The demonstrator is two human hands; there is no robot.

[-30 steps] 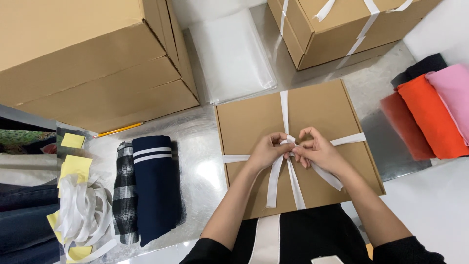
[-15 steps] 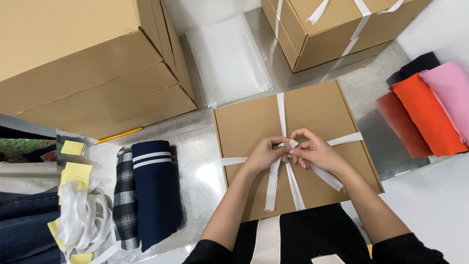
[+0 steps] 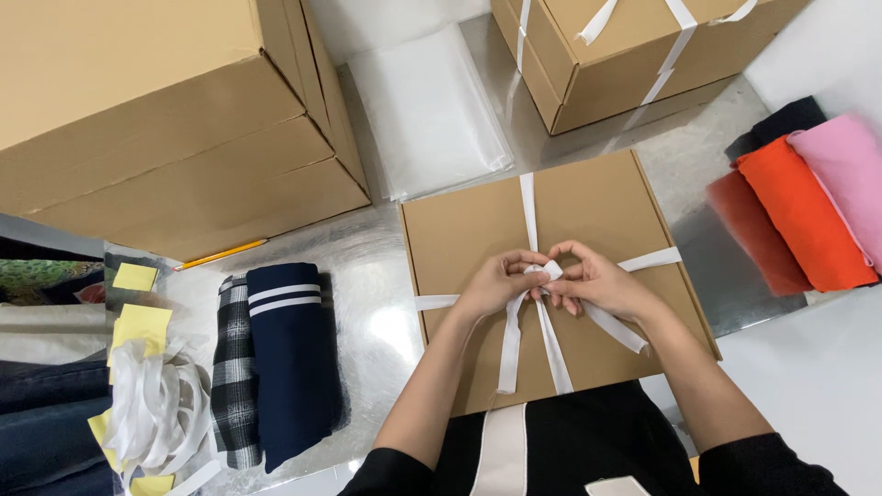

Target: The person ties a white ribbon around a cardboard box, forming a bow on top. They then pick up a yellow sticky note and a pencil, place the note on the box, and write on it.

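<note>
A flat brown cardboard box (image 3: 459, 230) lies on the shiny metal table in front of me, crossed by a white ribbon (image 3: 528, 197). At the crossing in the middle of the lid, my left hand (image 3: 496, 285) and my right hand (image 3: 597, 280) both pinch the ribbon at the knot (image 3: 549, 270), fingertips almost touching. Loose ribbon ends (image 3: 511, 344) hang from the knot toward me over the lid.
Folded navy and plaid garments (image 3: 276, 358) lie at left beside a heap of white ribbon (image 3: 152, 413) and yellow notes. Big cardboard boxes (image 3: 165, 119) stand at back left, another ribboned box (image 3: 625, 46) at back right. Clear bags (image 3: 427, 110) lie between. Orange and pink folded cloths (image 3: 808, 202) sit at right.
The hands stay at the knot with small finger movements on the ribbon. The view has shifted slightly; nothing else moved.
</note>
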